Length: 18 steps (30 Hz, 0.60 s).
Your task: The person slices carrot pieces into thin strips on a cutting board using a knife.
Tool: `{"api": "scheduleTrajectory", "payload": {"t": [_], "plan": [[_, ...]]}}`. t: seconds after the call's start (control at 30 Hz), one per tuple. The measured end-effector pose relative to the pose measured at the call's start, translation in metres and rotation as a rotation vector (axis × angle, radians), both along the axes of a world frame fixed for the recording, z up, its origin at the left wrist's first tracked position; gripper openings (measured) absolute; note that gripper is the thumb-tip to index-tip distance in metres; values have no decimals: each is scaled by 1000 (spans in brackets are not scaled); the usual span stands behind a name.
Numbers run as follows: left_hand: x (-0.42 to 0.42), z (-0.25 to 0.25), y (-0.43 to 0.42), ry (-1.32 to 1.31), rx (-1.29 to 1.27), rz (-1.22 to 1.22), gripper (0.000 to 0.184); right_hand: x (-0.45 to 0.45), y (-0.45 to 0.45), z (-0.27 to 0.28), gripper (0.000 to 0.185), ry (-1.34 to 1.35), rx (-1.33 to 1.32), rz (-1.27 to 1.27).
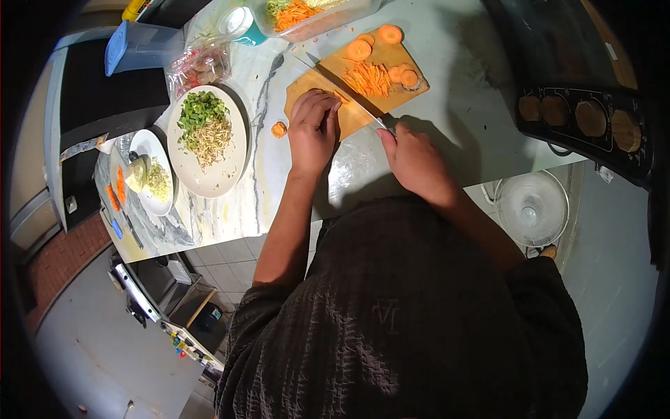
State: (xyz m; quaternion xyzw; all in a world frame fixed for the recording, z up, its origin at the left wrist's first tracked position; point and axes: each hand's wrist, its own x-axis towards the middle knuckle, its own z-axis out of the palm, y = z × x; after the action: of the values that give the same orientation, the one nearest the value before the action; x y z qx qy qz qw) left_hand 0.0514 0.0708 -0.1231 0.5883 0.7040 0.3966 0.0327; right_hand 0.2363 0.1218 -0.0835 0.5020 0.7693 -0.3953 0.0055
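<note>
My right hand [412,157] is closed on the handle of a knife [342,91], whose blade lies slantwise over the wooden cutting board [398,100]. Left of the blade, my left hand [313,126] rests on the board with its fingers curled together against a small piece of carrot [341,97]. A heap of carrot strips [368,79] lies right of the blade. Round carrot slices [359,49] sit at the board's far side, and more lie near its right edge. A carrot end [279,130] is on the counter beside my left forearm.
On the marble counter [262,160] stand an oval plate [207,178] of chopped greens and sprouts, a smaller plate [162,202], a plastic container [335,21] with shredded vegetables and a plastic bag [202,66]. A stove [579,115] is at the right, a fan [532,209] below.
</note>
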Motion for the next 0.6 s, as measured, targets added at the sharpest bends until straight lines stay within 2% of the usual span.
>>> {"api": "scheduleTrajectory", "payload": {"t": [0.6], "plan": [[7,2,9,-3,6,22,8,3,14,5,46,35,-71,25]]}}
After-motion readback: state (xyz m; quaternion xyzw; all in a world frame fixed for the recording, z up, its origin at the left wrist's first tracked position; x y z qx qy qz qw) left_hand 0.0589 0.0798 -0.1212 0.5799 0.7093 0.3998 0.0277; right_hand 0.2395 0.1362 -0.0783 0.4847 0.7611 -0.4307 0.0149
